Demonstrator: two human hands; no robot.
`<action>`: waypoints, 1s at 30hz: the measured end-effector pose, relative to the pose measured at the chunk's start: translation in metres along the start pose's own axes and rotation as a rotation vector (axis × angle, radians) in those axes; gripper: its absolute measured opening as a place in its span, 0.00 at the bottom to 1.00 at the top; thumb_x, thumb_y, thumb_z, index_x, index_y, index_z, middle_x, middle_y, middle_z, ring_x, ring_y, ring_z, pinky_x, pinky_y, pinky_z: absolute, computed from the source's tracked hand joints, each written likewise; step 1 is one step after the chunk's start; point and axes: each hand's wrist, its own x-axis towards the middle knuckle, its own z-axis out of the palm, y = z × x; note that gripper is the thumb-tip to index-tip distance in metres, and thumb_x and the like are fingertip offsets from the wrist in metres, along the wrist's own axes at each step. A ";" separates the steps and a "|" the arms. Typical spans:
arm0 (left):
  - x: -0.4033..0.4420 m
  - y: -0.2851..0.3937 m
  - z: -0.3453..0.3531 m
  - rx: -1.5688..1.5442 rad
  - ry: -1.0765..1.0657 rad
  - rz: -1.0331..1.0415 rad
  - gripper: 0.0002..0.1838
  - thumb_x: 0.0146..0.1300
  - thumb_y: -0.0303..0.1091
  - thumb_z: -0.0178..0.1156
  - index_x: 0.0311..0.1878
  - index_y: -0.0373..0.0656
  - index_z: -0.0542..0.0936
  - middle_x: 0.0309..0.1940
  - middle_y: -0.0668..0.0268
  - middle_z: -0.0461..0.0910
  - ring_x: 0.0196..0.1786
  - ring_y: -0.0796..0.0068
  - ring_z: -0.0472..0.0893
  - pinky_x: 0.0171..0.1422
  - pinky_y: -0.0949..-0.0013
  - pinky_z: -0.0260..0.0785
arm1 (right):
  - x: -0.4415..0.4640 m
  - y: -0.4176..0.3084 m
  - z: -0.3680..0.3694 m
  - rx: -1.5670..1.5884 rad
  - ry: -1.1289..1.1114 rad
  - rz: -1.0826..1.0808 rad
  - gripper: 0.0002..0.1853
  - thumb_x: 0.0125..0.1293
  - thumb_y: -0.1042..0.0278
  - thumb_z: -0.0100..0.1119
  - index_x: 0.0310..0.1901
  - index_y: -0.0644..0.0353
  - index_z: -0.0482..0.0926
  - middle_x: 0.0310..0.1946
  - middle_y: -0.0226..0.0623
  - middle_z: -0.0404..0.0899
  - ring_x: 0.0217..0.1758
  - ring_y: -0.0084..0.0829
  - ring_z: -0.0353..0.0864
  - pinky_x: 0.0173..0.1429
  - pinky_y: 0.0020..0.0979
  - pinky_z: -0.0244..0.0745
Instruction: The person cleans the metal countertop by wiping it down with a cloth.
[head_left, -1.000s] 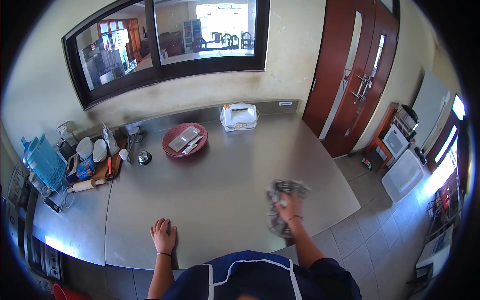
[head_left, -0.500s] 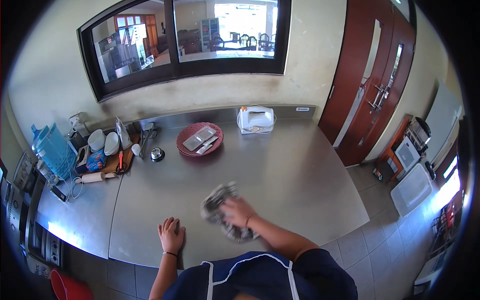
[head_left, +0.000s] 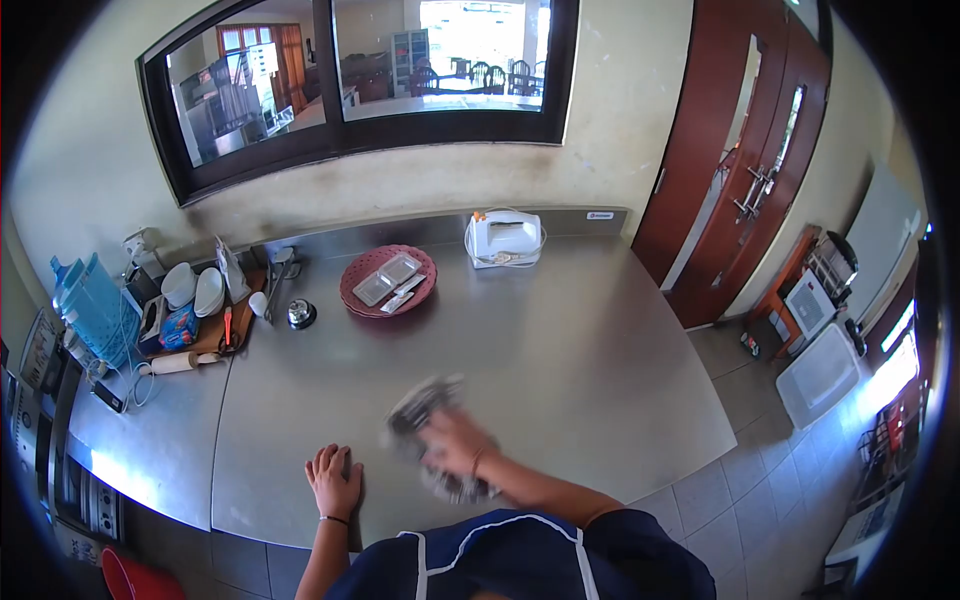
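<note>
The bench (head_left: 560,350) lies open from twelve to three o'clock, while the basket (head_left: 420,300) and mixer (head_left: 504,240) block its far edge.

The metal table (head_left: 580,370) holds a basket (head_left: 425,297), bell (head_left: 301,314), rolling pin (head_left: 175,363), blurred cloth (head_left: 412,412) and apparently 1 mixer (head_left: 504,238).

Maroon basket (head_left: 388,281) at twelve o'clock; blue container (head_left: 98,312) at ten; patterned grey-and-white cloth (head_left: 428,420) near centre; reddish-brown doors (head_left: 735,170) at two.
</note>
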 end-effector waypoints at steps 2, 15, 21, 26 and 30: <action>0.001 -0.010 0.006 -0.024 -0.019 0.000 0.22 0.57 0.44 0.65 0.55 0.51 0.80 0.61 0.65 0.75 0.71 0.61 0.67 0.78 0.47 0.44 | -0.003 -0.035 0.020 0.069 -0.089 -0.339 0.25 0.52 0.54 0.71 0.53 0.47 0.80 0.50 0.42 0.74 0.58 0.43 0.73 0.61 0.49 0.67; 0.000 0.001 -0.002 0.010 -0.006 -0.004 0.22 0.56 0.44 0.64 0.55 0.50 0.81 0.61 0.63 0.76 0.70 0.61 0.67 0.78 0.48 0.46 | -0.058 0.189 -0.135 -0.576 0.329 1.221 0.28 0.62 0.48 0.64 0.61 0.51 0.74 0.63 0.44 0.72 0.67 0.46 0.68 0.71 0.51 0.59; 0.000 0.001 0.000 0.021 0.002 -0.008 0.22 0.57 0.44 0.65 0.55 0.51 0.80 0.62 0.65 0.75 0.70 0.62 0.67 0.78 0.48 0.45 | -0.011 0.050 -0.054 -0.094 -0.011 0.463 0.25 0.50 0.56 0.72 0.50 0.54 0.81 0.51 0.45 0.77 0.57 0.48 0.74 0.60 0.46 0.70; 0.001 0.000 -0.001 0.026 -0.014 -0.010 0.22 0.58 0.44 0.64 0.56 0.52 0.80 0.62 0.65 0.75 0.71 0.62 0.67 0.78 0.49 0.45 | -0.023 -0.010 -0.006 -0.088 -0.087 -0.098 0.24 0.54 0.56 0.68 0.53 0.50 0.80 0.53 0.37 0.74 0.57 0.41 0.73 0.58 0.48 0.67; 0.000 0.001 -0.001 0.019 -0.020 -0.008 0.23 0.59 0.45 0.63 0.57 0.52 0.80 0.63 0.65 0.75 0.71 0.61 0.66 0.78 0.48 0.45 | -0.035 0.076 -0.049 -0.236 -0.093 0.335 0.28 0.57 0.52 0.67 0.60 0.47 0.76 0.61 0.34 0.74 0.66 0.38 0.71 0.66 0.53 0.60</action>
